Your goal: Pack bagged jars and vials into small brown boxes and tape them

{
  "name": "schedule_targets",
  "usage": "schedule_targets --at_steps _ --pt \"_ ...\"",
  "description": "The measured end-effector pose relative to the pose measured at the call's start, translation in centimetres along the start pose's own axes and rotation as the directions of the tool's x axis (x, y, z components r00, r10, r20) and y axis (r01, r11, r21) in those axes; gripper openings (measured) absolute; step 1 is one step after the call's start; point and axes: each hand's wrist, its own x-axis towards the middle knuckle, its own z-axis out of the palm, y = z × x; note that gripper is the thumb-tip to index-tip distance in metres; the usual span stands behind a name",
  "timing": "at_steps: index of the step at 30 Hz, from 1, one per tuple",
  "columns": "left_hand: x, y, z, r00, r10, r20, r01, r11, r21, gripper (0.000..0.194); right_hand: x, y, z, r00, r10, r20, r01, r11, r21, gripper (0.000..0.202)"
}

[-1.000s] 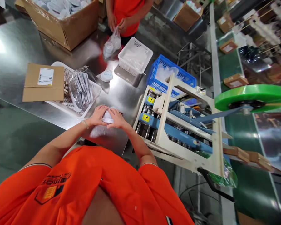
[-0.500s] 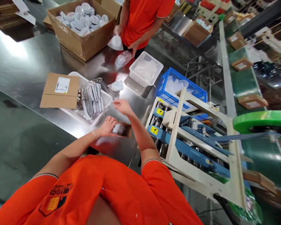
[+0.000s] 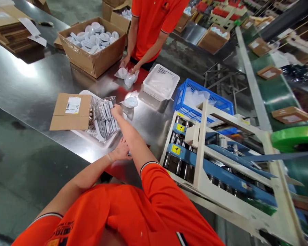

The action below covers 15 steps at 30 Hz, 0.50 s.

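My right hand [image 3: 116,111] reaches over to a row of flat silvery packets [image 3: 104,120] standing in a white perforated basket [image 3: 106,144]. Its fingers are closed at the packets' right end. Nearer my body, my left hand [image 3: 121,150] is closed on a small cardboard box [image 3: 148,146]. My right forearm hides most of that box and its contents. A white item in a clear bag [image 3: 130,102] lies on the metal table just beyond my right hand. Across the basket's left side rests a flat cardboard piece [image 3: 70,120] with a white label.
Opposite, a co-worker's hands [image 3: 129,68] handle bagged white items. A large carton [image 3: 92,63] of white round pieces stands at the back. A white basket [image 3: 156,93] and a blue crate [image 3: 186,110] lie right, beside a roller machine [image 3: 192,155]. Flattened cardboard [image 3: 7,32] is stacked far left.
My right hand has moved left and forward from above the box to the packets. My left hand stays at the box. The co-worker's hands have come together around the bagged items.
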Motion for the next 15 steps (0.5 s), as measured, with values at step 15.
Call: schedule_targets --at_steps 15 --pt "-1.3 -1.7 2.9 0.586 -0.688 -0.427 0.294 0.672 -0.68 0.02 -12.3 13.7 -21.7 0.967 -0.248 -0.062 0.255 0.958 0.13 0.023"
